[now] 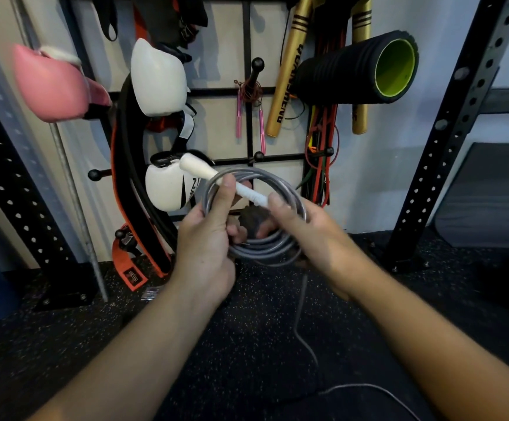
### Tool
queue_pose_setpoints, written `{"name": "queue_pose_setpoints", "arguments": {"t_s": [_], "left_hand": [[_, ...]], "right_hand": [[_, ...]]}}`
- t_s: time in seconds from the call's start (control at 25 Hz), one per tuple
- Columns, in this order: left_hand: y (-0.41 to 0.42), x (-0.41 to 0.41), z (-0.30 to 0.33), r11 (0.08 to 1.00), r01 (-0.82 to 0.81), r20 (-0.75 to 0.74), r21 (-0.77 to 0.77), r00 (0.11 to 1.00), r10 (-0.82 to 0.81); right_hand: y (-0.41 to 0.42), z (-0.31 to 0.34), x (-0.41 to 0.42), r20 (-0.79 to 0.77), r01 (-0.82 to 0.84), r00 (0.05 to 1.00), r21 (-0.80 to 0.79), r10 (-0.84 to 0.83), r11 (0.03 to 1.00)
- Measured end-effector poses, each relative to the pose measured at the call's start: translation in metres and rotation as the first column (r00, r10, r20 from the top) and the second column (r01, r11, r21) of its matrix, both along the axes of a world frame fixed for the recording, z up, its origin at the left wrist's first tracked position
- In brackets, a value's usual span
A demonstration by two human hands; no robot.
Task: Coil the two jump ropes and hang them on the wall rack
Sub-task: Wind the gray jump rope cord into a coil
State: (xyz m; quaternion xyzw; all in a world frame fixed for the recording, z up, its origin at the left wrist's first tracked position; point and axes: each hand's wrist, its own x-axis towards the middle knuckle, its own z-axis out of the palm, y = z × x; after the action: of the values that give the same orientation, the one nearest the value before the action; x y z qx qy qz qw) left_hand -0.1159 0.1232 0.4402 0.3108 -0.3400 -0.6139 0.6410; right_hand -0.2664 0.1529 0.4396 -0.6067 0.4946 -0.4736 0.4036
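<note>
A grey jump rope (262, 247) is wound into several loops between my hands, in front of the wall rack (248, 123). My left hand (209, 238) grips the left side of the coil, its thumb on the rope's white handle (216, 174). My right hand (311, 235) holds the right side of the coil and touches the handle's lower end. The rope's loose tail (304, 344) hangs down and trails over the floor. A second jump rope with pink handles (262, 129) hangs coiled on a black peg (256, 66) of the rack.
White boxing gloves (156, 77), a pink glove (52, 86), gold bats (286, 71), a black foam roller (356, 68) and coloured bands (320, 147) hang on the rack. A free peg (258, 156) sticks out just above the coil. Black perforated posts (447, 126) stand at both sides.
</note>
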Motion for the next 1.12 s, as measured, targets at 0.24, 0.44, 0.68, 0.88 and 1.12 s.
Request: {"name": "queue_pose_setpoints", "arguments": {"t_s": [0.24,0.44,0.68,0.88,1.12], "left_hand": [[0.01,-0.001,0.002,0.997,-0.076,0.054,-0.011,0.996,0.076],[0.007,0.013,0.008,0.994,0.064,0.231,0.083,0.969,-0.082],[-0.023,0.078,0.033,0.961,0.274,0.821,-0.048,0.559,-0.118],[-0.009,0.045,0.028,0.782,0.619,0.976,0.073,0.118,-0.185],[-0.01,0.037,0.014,0.806,0.57,0.853,0.161,0.331,-0.404]], "right_hand": [[0.003,-0.009,0.022,0.166,0.154,0.976,-0.082,-0.139,0.985],[0.001,-0.006,0.02,0.24,0.06,0.969,0.025,-0.065,0.998],[-0.007,0.014,-0.023,-0.369,-0.078,0.928,-0.035,0.059,0.996],[-0.006,0.008,-0.006,-0.559,-0.267,0.811,-0.095,0.17,0.959],[-0.009,0.003,-0.009,-0.473,-0.172,0.88,-0.215,0.051,0.961]]}}
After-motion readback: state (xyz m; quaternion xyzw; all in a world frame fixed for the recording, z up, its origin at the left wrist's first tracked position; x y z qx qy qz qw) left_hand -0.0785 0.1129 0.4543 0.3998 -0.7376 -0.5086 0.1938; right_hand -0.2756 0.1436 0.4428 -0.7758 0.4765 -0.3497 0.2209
